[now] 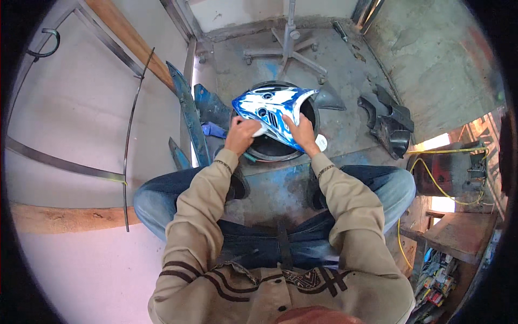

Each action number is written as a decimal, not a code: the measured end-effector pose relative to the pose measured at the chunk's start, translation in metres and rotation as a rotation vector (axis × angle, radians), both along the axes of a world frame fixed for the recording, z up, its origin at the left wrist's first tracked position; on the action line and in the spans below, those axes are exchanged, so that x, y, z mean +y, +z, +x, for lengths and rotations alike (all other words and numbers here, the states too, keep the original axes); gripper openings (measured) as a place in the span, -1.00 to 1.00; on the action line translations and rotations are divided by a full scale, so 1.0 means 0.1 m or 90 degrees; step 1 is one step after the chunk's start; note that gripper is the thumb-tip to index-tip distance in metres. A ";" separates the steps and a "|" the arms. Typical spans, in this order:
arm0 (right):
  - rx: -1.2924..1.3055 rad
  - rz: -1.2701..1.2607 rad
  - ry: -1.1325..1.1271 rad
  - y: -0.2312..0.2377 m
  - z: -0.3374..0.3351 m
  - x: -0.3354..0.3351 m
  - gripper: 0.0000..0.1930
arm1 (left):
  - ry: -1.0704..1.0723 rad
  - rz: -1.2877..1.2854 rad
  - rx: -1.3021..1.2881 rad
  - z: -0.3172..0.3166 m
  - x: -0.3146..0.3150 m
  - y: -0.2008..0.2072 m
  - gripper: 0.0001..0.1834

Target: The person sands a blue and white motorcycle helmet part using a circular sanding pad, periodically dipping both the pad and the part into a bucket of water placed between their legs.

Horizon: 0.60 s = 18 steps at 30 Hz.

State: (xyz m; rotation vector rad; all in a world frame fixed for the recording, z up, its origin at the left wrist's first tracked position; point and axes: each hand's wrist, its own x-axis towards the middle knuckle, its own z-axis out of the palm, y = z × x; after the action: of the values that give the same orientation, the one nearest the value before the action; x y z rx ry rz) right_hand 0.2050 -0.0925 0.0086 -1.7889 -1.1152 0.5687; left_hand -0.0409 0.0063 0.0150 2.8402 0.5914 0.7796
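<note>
A blue-and-white motorcycle fairing panel (281, 108) with round holes and a slotted vent lies tilted over a round black tub (265, 149). My right hand (303, 132) grips the panel's right side, thumb on its top face. On the left lower edge, my left hand (242, 135) is closed with curled fingers. A small white piece (261, 130) shows at its fingertips, pressed against the panel; its kind I cannot make out. Beside my right wrist is a white round lid-like thing (321, 142).
Blue panels (211, 103) lean at the left by the wall. Black plastic parts (389, 120) lie on the floor at right. A wheeled stand base (287, 53) stands beyond the tub. A yellow cord (431, 174) hangs near a wooden bench (458, 232).
</note>
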 end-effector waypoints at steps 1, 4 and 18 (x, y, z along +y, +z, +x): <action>0.006 -0.004 0.000 -0.01 0.02 0.00 -0.40 | 0.000 0.001 -0.001 -0.03 0.05 -0.01 -0.50; -0.032 -0.012 -0.009 0.02 -0.02 -0.02 -0.41 | 0.118 0.005 -0.010 -0.07 0.07 -0.04 -0.50; 0.020 0.010 0.001 0.04 0.00 -0.01 -0.45 | -0.089 -0.048 0.061 0.18 -0.16 0.09 -0.41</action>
State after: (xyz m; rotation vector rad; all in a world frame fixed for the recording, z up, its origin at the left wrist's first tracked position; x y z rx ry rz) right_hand 0.2051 -0.0935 0.0125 -1.7593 -1.0971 0.5865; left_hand -0.0230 -0.0098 0.0237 2.8255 0.4182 0.5883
